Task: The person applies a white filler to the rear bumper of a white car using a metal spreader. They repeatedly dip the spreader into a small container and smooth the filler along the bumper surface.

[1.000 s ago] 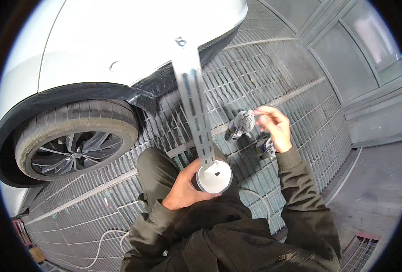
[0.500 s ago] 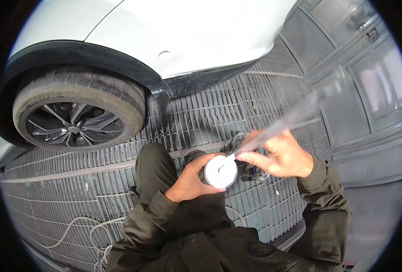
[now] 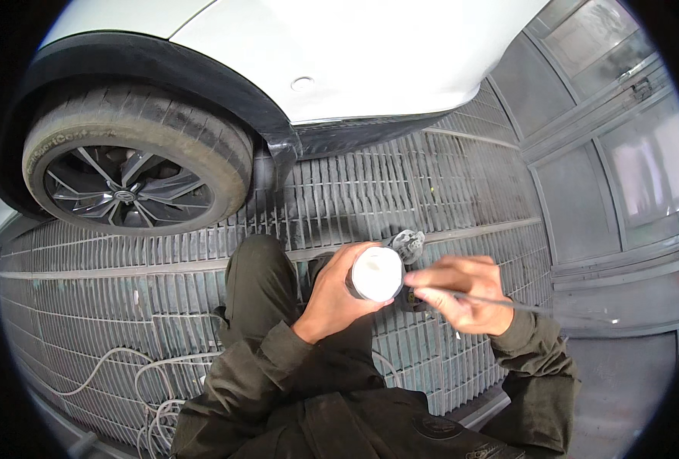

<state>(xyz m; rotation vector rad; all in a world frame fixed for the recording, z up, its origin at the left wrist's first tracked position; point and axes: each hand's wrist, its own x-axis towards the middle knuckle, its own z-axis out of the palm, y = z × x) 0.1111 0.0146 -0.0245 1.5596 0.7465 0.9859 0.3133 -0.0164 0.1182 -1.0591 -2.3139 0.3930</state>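
A round cup [image 3: 394, 296] with white liquid in it, likely paint, is held above my lap. My left hand [image 3: 339, 289] is wrapped around its left side, fingers at the far edge and thumb at the near edge. Close by on the right, my right hand [image 3: 466, 292] pinches a long, thin mixing stick [image 3: 537, 309]. One end of this stick lies by the cup's right edge; its blurred far end points out to the right, past my wrist. Whether the near end touches the cup, I cannot tell.
A white car [image 3: 385, 61] with a dusty wheel [image 3: 137, 164] stands ahead and to the left. Slatted metal grating [image 3: 355, 187] covers the floor. A speckled grey object [image 3: 409, 245] lies beyond the cup. Pale hose [image 3: 152, 367] coils at lower left; grey wall panels [image 3: 577, 199] rise at right.
The stick has come out of the white liquid and swung down from pointing up and right to nearly level. My right hand has lowered slightly; the cup has shifted a little.
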